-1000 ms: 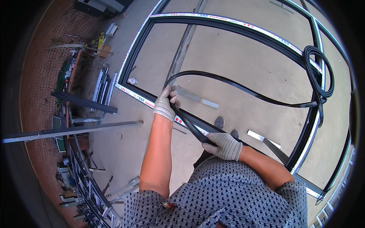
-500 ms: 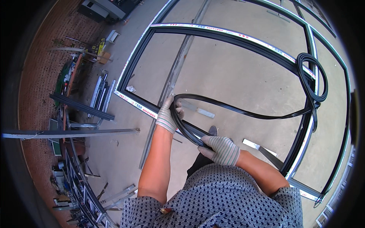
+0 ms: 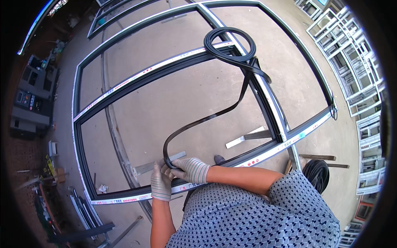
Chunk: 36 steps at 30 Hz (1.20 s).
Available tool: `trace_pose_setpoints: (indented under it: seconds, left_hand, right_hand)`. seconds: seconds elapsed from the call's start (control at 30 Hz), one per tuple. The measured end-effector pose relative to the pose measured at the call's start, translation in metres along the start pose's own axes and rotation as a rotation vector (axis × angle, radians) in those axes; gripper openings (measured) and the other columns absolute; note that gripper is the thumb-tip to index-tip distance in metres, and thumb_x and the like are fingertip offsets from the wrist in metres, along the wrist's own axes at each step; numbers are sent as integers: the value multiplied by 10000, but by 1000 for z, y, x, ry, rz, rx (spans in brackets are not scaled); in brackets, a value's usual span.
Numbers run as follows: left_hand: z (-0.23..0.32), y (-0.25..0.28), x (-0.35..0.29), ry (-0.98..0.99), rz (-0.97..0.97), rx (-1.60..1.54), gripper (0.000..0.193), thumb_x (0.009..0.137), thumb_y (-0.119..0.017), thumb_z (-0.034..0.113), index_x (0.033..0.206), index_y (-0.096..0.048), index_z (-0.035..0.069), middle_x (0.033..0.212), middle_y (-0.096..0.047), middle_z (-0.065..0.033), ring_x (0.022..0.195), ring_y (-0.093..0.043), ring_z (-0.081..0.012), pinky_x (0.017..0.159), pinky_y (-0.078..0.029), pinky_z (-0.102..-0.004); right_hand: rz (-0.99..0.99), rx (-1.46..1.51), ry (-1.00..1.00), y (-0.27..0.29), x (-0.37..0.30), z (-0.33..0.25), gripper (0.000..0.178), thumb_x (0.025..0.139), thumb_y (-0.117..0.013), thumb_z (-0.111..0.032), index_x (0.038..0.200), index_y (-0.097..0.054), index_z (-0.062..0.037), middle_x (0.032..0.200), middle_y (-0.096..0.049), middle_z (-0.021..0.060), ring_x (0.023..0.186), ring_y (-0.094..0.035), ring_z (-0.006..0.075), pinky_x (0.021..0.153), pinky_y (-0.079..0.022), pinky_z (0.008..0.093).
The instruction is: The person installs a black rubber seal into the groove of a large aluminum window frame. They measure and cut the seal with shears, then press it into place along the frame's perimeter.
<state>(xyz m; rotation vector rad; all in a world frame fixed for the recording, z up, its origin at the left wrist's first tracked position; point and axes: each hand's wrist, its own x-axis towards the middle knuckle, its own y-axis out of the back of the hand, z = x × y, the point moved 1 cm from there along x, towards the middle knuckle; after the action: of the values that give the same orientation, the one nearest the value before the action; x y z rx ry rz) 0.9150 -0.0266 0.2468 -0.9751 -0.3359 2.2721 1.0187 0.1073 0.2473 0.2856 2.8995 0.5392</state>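
Both my hands wear striped, light knit gloves and meet above the near bar of a large aluminium window frame (image 3: 144, 194). My left hand (image 3: 161, 182) is closed at the end of a black rubber sealing strip (image 3: 198, 121). My right hand (image 3: 192, 170) grips the same strip just beside it, the two nearly touching. Exactly how the fingers pinch the strip is partly hidden. From my hands the strip curves up across the frame's large opening to a coil (image 3: 253, 45), which rests over the corner where frame bars cross.
Two metal pieces (image 3: 235, 142) lie on the floor under the frame. A black coil bundle (image 3: 316, 175) sits to my right. White window frames (image 3: 347, 62) lean along the right side; a grey machine (image 3: 31, 99) stands at the left. Aluminium profiles (image 3: 82, 213) lie at lower left.
My view has turned to the right. My hands have come together, and the wide loop of strip between them is gone. The strip now hangs in a bend toward the coil.
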Motion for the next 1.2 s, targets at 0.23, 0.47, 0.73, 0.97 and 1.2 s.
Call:
trace_pose_setpoints:
  seconds: [0.23, 0.47, 0.73, 0.97, 1.2]
  left_hand:
    - [-15, 29, -4, 110, -91, 169, 499, 925, -622, 501, 1229, -593, 106, 1187, -623, -45, 1100, -584, -202, 950, -466, -379]
    - [-12, 50, 9, 192, -39, 313, 410, 931, -655, 381, 1184, -600, 63, 1090, -637, -72, 984, -622, -200, 848, -525, -364]
    - [-6, 52, 15, 76, 29, 249, 271, 927, -659, 277, 1058, -608, 46, 999, -659, -95, 890, -646, -212, 803, -546, -374]
    - [-12, 80, 32, 9, 196, 34, 284, 884, -726, 273, 1076, -650, 78, 995, -660, -79, 942, -629, -203, 846, -532, -399]
    - [-20, 71, 19, 0, 310, 11, 312, 905, -715, 248, 1124, -647, 36, 965, -646, -46, 910, -618, -167, 811, -540, -347]
  right_hand:
    - [39, -68, -145, -19, -11, 1, 215, 914, -621, -249, 1049, -640, -82, 918, -680, 178, 858, -667, 381, 761, -544, 435]
    - [2, -265, -169, -36, -5, -5, 231, 900, -619, -281, 1006, -621, -76, 916, -674, 183, 860, -661, 404, 765, -538, 472]
    - [-35, -261, -159, -34, -4, -2, 307, 883, -651, -272, 1135, -612, -102, 993, -681, 167, 916, -663, 394, 803, -548, 452]
    - [-138, -226, -172, -22, -27, 7, 270, 905, -639, -310, 1070, -656, -97, 867, -680, 181, 833, -664, 398, 763, -524, 471]
    - [-239, -225, -41, -16, -17, 20, 287, 901, -617, -337, 1059, -666, -102, 881, -690, 174, 845, -662, 398, 757, -525, 477]
